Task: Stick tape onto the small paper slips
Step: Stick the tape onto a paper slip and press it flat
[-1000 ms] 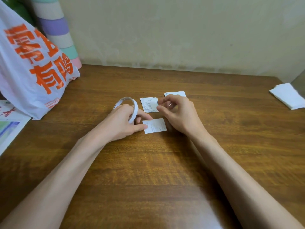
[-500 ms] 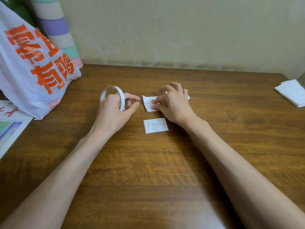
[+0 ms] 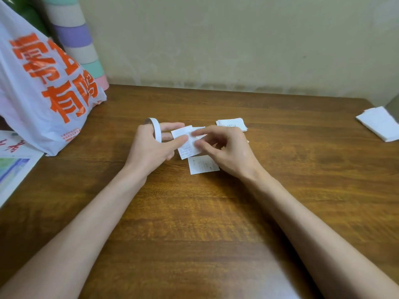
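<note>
A white tape roll [image 3: 155, 128] hangs around the fingers of my left hand [image 3: 151, 147], whose thumb touches the left edge of a small printed paper slip [image 3: 187, 145]. My right hand [image 3: 224, 151] pinches the same slip from the right, holding it just above the wooden table [image 3: 216, 212]. A second slip [image 3: 203, 165] lies flat on the table right below the held one. A small stack of slips [image 3: 232, 124] sits behind my right hand.
A white plastic bag with orange characters [image 3: 43, 87] stands at the left, with a striped pastel cylinder [image 3: 79, 44] behind it. Printed papers [image 3: 13, 167] lie at the left edge. A folded white tissue [image 3: 380, 123] rests at the far right.
My right hand has picked the upper slip off the table and lifted it. My left hand, still carrying the tape roll, has moved right to meet it. The lower slip stays put.
</note>
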Tool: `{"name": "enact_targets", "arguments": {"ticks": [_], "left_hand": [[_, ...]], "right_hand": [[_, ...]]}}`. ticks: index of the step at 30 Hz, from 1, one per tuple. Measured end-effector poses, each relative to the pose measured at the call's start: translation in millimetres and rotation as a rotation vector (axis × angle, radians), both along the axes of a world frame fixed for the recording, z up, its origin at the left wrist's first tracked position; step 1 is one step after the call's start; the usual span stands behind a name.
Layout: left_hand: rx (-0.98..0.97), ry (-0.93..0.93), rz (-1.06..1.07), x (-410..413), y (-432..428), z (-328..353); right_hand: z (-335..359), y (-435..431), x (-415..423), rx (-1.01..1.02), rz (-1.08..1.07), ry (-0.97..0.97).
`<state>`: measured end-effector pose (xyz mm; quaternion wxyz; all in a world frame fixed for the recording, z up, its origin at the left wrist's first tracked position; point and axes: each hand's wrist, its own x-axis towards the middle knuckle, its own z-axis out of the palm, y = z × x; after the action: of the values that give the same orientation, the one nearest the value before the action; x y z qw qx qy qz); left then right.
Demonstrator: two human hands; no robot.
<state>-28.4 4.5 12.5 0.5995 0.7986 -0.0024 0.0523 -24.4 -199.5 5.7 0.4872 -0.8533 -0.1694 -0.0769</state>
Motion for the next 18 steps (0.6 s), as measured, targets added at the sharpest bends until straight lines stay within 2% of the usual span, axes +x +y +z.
{"name": "enact_targets", "arguments": {"ticks": [2, 5, 8, 11, 18], "left_hand": [[-0.110, 0.024, 0.021, -1, 0, 1], [-0.189, 0.043, -0.007, -4, -2, 4], [-0.135, 0.027, -0.046, -5, -4, 4], [0.023, 0.006, -0.103, -5, -4, 3], [0.095, -0.071, -0.090, -4, -1, 4]], "right_hand": [[3, -1, -3, 0.182, -0.018, 0.130], [6, -1, -6, 0.239, -0.017, 0.231], [3, 0, -7, 0.322, -0.086, 0.240], [2, -2, -8, 0.423, -0.158, 0.270], [3, -24, -6, 0.171, -0.266, 0.264]]}}
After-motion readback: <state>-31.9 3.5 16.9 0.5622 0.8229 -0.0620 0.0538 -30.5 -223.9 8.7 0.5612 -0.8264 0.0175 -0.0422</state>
